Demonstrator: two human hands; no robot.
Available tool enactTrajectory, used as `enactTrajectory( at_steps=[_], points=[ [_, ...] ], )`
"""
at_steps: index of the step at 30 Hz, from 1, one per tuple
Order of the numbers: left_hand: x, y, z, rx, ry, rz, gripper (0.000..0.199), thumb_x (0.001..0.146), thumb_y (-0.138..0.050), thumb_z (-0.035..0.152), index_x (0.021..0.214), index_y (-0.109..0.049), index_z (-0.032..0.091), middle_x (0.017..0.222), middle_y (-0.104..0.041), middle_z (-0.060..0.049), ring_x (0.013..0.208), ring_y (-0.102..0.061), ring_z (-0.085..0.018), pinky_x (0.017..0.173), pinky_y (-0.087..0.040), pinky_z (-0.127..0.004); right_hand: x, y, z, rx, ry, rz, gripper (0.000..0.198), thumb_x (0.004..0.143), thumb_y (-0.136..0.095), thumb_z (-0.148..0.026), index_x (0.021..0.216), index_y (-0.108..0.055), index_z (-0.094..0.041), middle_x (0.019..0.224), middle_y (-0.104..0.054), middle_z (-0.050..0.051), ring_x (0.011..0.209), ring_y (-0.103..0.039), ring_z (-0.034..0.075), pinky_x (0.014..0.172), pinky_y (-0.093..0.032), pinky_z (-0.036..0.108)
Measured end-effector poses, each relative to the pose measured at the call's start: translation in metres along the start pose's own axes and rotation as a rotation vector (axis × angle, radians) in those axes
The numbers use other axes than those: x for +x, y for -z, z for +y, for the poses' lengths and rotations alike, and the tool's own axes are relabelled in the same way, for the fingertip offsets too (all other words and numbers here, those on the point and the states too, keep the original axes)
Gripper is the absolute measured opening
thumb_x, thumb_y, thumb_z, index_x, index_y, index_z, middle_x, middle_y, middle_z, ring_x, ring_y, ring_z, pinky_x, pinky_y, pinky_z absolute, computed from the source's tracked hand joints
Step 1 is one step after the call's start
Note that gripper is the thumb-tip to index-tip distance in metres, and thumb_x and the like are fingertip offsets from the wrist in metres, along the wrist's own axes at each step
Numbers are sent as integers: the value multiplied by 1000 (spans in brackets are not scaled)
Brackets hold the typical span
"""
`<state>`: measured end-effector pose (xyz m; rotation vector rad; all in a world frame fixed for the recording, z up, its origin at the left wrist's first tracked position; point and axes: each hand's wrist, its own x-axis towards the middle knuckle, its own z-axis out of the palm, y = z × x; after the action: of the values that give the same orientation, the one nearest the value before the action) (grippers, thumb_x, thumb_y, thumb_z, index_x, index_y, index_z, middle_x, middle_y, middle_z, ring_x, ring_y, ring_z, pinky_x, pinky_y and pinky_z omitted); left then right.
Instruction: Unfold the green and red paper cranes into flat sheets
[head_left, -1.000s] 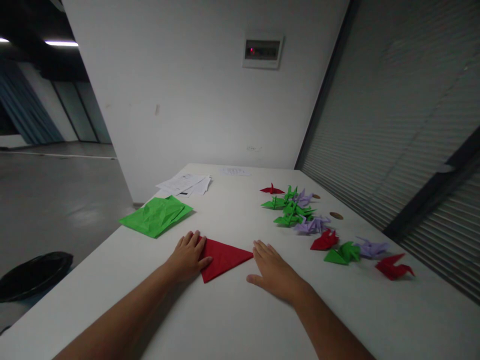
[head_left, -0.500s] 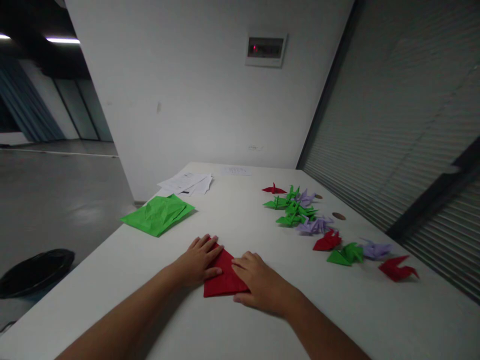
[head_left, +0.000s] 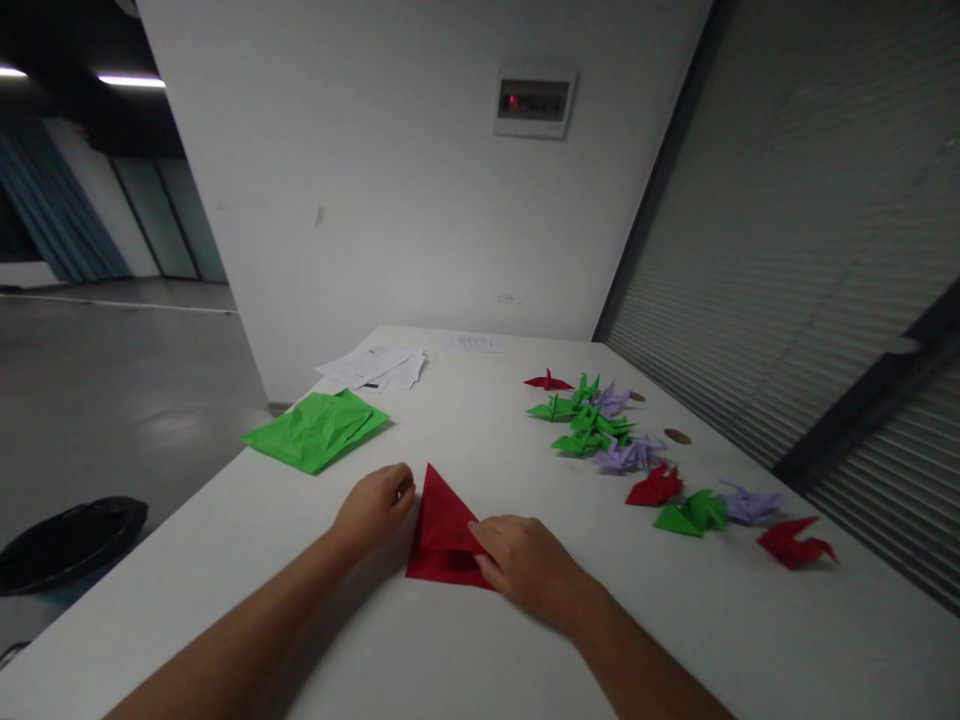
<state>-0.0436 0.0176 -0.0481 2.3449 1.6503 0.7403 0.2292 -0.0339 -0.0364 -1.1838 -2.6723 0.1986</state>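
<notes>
A red sheet of origami paper (head_left: 442, 515), folded to a point at its far end, lies on the white table (head_left: 360, 640) before me. Its near layer is lifted, and a dark gap shows under the flap. My right hand (head_left: 529, 565) pinches the paper's right edge between thumb and fingers. Just left of the paper, my left hand (head_left: 375, 508) is closed with its fingers curled in. I see nothing in it, and it looks slightly apart from the paper.
Green paper sheets (head_left: 319, 430) lie at the left edge, with printed papers (head_left: 375, 367) behind them. Several folded cranes, green (head_left: 592, 430), purple (head_left: 752, 502) and red (head_left: 795, 543), line the right side. A black bin (head_left: 71, 545) stands on the floor at left.
My left hand has come off the red paper, moved slightly left and curled its fingers. The paper's flap has risen. My right hand stays at the right edge, its fingers now pinching there.
</notes>
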Motion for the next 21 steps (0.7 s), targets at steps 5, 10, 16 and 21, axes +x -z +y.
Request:
enactTrajectory(
  at_steps=[5, 10, 16, 21],
  points=[
    [-6, 1, 6, -70, -217, -168, 16, 93, -52, 18, 86, -67, 19, 80, -67, -4, 73, -61, -18, 68, -44, -29, 2, -7, 9, 114, -79, 106, 29, 96, -54, -18, 120, -69, -18, 104, -77, 10, 93, -72, 22, 87, -54, 33],
    [-11, 2, 13, -152, -653, -312, 16, 94, -64, 27, 102, -76, 23, 106, -72, -10, 99, -65, -24, 93, -49, -35, 7, -18, 19, 330, -317, 328, 46, 92, -52, -22, 136, -58, -14, 107, -77, 13, 90, -74, 24, 84, -57, 35],
    [-12, -1, 10, -165, -760, -332, 23, 92, -70, 36, 110, -78, 25, 119, -72, -12, 107, -67, -28, 101, -50, -41, 8, -31, 49, 370, -602, 467, 65, 86, -58, -28, 147, -40, -15, 101, -75, 12, 88, -73, 27, 82, -58, 38],
    [-11, 0, 7, -175, -723, -371, 36, 89, -74, 37, 123, -73, 24, 130, -71, -13, 120, -66, -31, 107, -49, -43, 1, -30, 72, 244, -627, 479, 77, 81, -66, -25, 151, -37, -9, 119, -67, 20, 112, -68, 34, 98, -56, 48]
  ],
)
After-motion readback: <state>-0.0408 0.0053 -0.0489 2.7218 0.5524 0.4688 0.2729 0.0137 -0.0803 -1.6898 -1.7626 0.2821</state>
